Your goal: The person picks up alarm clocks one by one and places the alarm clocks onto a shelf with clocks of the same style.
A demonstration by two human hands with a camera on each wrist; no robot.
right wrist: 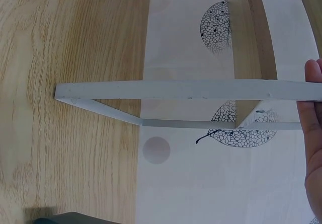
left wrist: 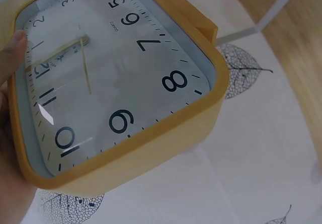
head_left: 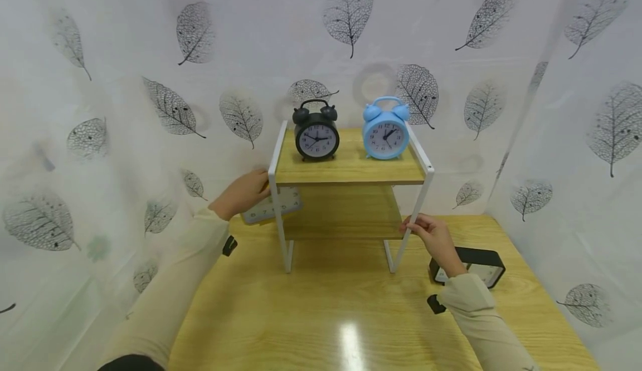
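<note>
Gripping the yellow-framed clock at its edge, the left hand has its thumb on the front. The clock is at the left side of the shelf stand, partly hidden by the left leg (contact with the bench cannot be told). The grip of the right hand is drawn in, pinching the right leg. A black alarm clock and a blue alarm clock stand on the top board.

Left of shelf — yellow clock partly behind post; right of shelf — black clock partly behind right wrist.
</note>
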